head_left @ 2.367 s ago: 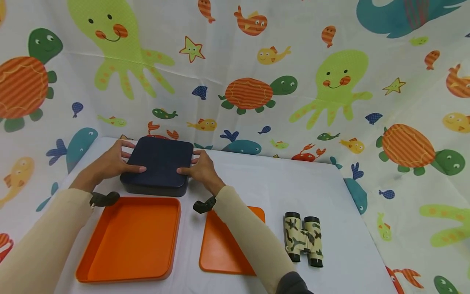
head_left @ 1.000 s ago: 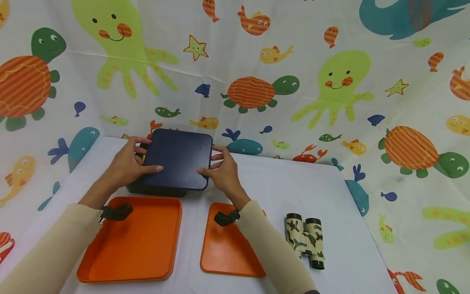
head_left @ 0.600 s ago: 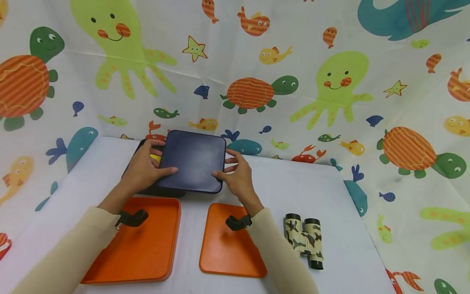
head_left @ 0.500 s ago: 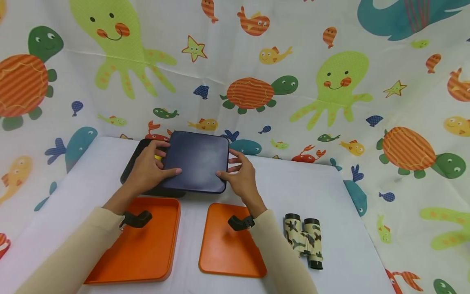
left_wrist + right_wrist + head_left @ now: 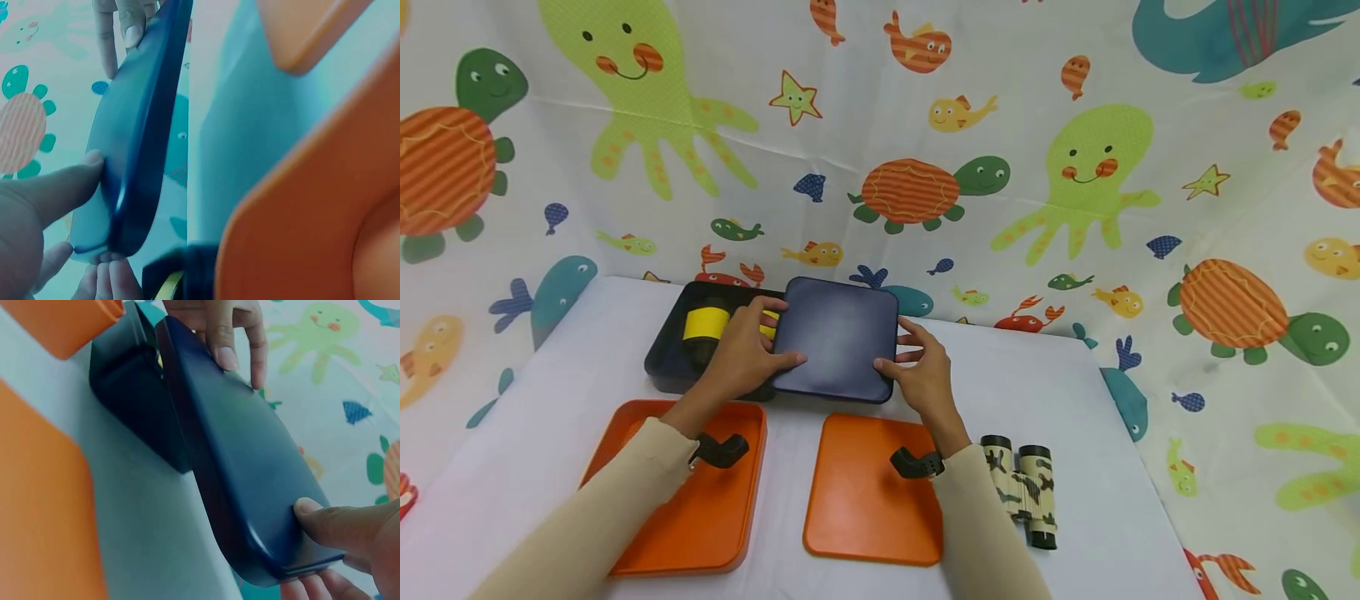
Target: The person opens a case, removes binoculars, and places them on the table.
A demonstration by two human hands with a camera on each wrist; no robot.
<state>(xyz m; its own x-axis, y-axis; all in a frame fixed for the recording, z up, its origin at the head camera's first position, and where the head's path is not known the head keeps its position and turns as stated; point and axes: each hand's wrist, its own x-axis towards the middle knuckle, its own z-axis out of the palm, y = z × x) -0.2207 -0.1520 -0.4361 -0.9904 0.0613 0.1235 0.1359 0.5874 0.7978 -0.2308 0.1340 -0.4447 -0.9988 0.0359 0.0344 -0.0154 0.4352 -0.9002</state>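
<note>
Your left hand (image 5: 741,354) reaches toward one o'clock, thumb laid flat and pointing to three o'clock, fingers curled in a pinch. Your right hand (image 5: 925,379) angles toward eleven o'clock, thumb pointing to nine, fingers spread and pinching. Both forearms wear cream sleeves.

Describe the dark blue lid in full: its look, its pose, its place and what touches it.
The dark navy square lid has rounded corners, a smooth matt top and a shallow rim; it looks like plastic. It is off the black open box, held to that box's right with its left edge over the box's right end. The left hand grips its left edge, thumb on top; the right hand grips its right edge likewise. In the wrist views, fingers curl under its rim.
</note>
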